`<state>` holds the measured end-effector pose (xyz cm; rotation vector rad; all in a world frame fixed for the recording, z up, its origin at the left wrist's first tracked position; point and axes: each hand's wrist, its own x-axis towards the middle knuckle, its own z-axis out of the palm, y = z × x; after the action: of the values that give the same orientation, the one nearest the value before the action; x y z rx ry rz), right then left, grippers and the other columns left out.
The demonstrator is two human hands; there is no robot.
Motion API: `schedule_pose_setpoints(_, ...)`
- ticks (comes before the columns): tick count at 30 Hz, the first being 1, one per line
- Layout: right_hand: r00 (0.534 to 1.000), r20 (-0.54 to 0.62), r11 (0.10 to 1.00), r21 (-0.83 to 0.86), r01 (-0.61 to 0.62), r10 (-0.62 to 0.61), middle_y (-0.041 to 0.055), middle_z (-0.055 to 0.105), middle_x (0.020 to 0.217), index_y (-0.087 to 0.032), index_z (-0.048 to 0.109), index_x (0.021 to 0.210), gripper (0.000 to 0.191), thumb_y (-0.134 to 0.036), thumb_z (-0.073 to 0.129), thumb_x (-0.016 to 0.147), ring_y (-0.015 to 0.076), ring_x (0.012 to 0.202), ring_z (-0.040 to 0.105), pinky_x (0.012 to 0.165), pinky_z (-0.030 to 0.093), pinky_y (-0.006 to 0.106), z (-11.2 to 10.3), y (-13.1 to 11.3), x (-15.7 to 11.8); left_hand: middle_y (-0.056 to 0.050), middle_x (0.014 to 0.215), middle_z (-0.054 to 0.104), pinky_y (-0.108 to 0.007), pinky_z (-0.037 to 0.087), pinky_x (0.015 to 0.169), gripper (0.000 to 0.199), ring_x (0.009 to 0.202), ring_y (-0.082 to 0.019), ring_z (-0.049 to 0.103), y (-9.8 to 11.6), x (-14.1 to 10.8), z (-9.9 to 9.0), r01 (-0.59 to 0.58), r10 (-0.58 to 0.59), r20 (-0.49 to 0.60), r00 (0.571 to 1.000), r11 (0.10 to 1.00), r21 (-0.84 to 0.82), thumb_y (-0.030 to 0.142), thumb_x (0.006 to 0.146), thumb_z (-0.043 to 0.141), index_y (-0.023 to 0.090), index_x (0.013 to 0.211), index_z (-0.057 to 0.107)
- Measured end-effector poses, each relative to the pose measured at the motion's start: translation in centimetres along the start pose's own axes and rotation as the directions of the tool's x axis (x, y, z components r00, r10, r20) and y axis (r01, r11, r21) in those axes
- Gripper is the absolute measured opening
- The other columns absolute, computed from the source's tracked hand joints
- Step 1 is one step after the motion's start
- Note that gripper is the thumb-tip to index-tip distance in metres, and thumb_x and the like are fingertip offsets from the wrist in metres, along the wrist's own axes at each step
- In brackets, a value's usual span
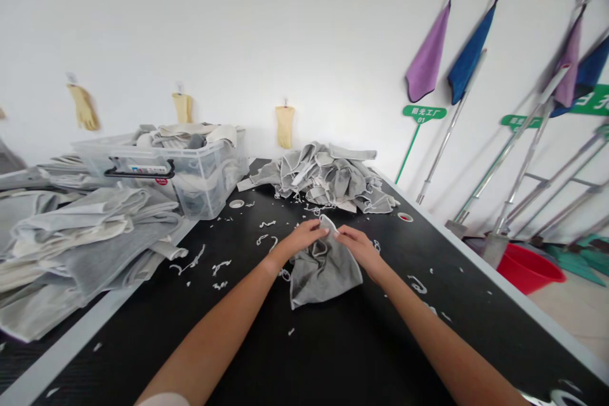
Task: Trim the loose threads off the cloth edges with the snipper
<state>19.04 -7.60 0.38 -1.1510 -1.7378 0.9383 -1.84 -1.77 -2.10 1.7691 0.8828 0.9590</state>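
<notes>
Both my hands grip one grey cloth [323, 278] with a pale stitched edge, over the middle of the black table [266, 355]. My left hand [305, 236] is closed on its upper left edge. On the upper right edge, the fingers of my right hand [358, 246] pinch the fabric. Between the hands the top of the cloth is folded up, and its lower part hangs down to the table. Just beyond lies a heap of similar grey cloths [328, 177].
At left stand a clear plastic bin [200, 181] full of cloths and a stack of grey cloths [104, 247]. Thread scraps [221, 266] and a tape roll [236, 203] lie about. Past the right edge are a red basin [530, 269] and mop poles [451, 133].
</notes>
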Motion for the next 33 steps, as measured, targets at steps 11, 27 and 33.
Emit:
schedule_pose_setpoints(11,0.991,-0.065,0.986,-0.107,-0.127,0.121,0.0006,0.062,0.073,-0.019,0.069,0.075,0.033,-0.049,0.06,0.085,0.0188,0.073,0.054,0.07,0.039,0.03,-0.1,1.1,0.1,-0.001,0.082,0.065,-0.025,0.044,0.072,0.042,0.075,-0.014,0.057,-1.2,-1.8,0.9,0.048,-0.1,-0.126,0.987,0.931,-0.361,0.056,0.081,0.074,0.016,0.092,0.071)
schedule_pose_setpoints(27,0.941,-0.002,0.919,-0.214,-0.33,0.338,-0.0011,0.05,0.059,-0.021,0.066,0.071,0.033,-0.052,0.062,0.08,0.018,0.06,0.05,0.054,0.035,0.028,-1.1,2.1,-0.1,-0.008,0.105,0.074,-0.024,0.046,0.071,0.037,0.084,-0.014,0.067,-2.6,-0.8,-0.2,0.065,-0.257,-0.262,0.93,0.817,-0.573,0.048,0.082,0.074,0.016,0.099,0.07)
schedule_pose_setpoints(33,0.974,-0.05,0.943,-0.241,-0.228,0.222,-0.0006,0.053,0.062,-0.021,0.062,0.065,0.034,-0.051,0.062,0.08,0.0175,0.063,0.05,0.059,0.035,0.028,-1.2,1.6,0.2,-0.011,0.106,0.076,-0.025,0.046,0.073,0.033,0.083,-0.014,0.068,-2.4,-0.8,-0.2,0.111,-0.256,-0.215,0.943,0.847,-0.519,0.048,0.087,0.069,0.016,0.093,0.063)
